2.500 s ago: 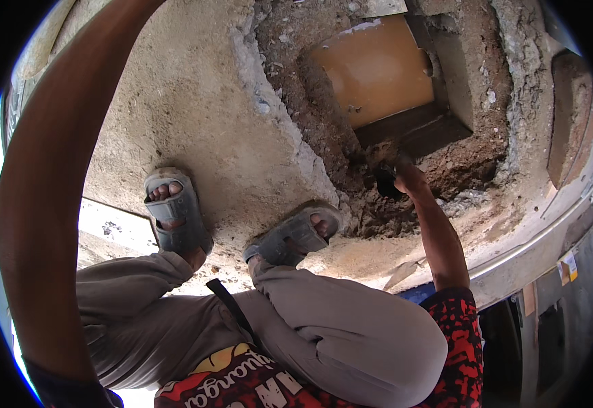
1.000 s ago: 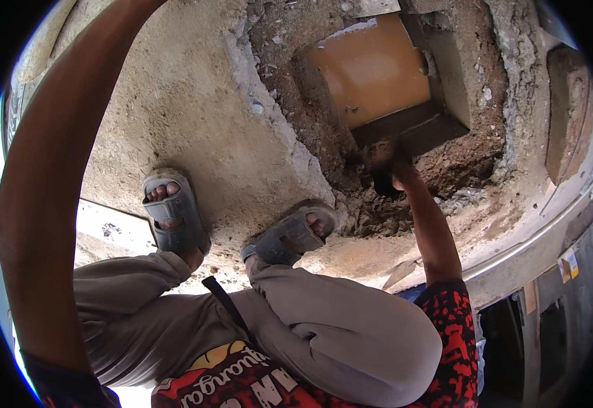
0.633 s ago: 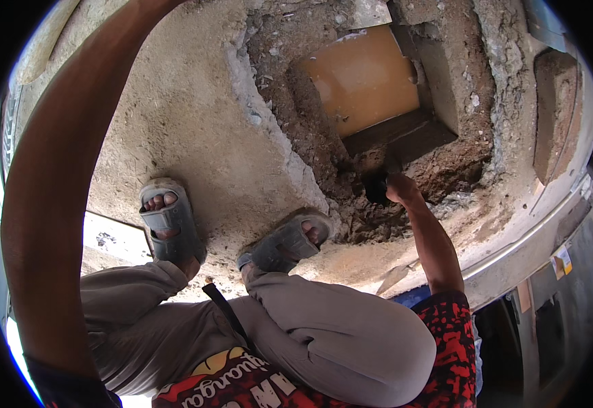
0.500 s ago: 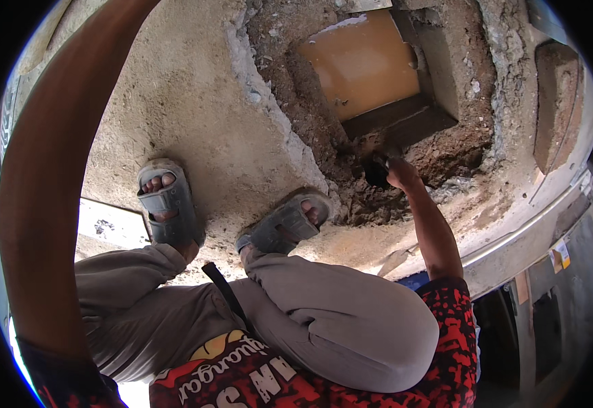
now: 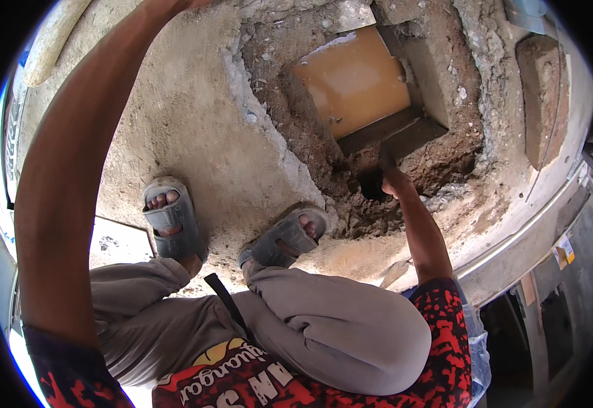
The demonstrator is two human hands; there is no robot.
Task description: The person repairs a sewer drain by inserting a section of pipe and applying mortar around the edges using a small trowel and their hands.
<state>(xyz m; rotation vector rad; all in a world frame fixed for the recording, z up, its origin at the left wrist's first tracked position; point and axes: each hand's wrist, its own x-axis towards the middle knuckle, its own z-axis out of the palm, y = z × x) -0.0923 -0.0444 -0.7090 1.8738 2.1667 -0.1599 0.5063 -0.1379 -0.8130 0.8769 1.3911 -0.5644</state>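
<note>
My right hand (image 5: 396, 184) is closed on a dark hand tool (image 5: 388, 160), apparently trowel-like, at the near edge of a dug pit. Beside it is a dark hole (image 5: 371, 185) in loose brown soil (image 5: 432, 166). Beyond, a recessed square opening with dark, smooth sides holds an orange-tan, glossy panel or surface (image 5: 357, 81). My left hand (image 5: 191, 3) reaches up along the left to the top edge, where it is mostly cut off, so its fingers and anything they hold are hidden.
My sandalled feet (image 5: 174, 217) stand on rough concrete (image 5: 160, 115) left of the broken pit edge (image 5: 279, 146). A pale pole-like object (image 5: 55, 41) lies at upper left, a white board (image 5: 116, 245) behind my left foot. Metal panels (image 5: 568, 258) stand at the right.
The view has shifted, so pit and surroundings sit farther left in the picture. My right hand and tool have shifted slightly with them, still beside the hole. My left arm stays raised.
</note>
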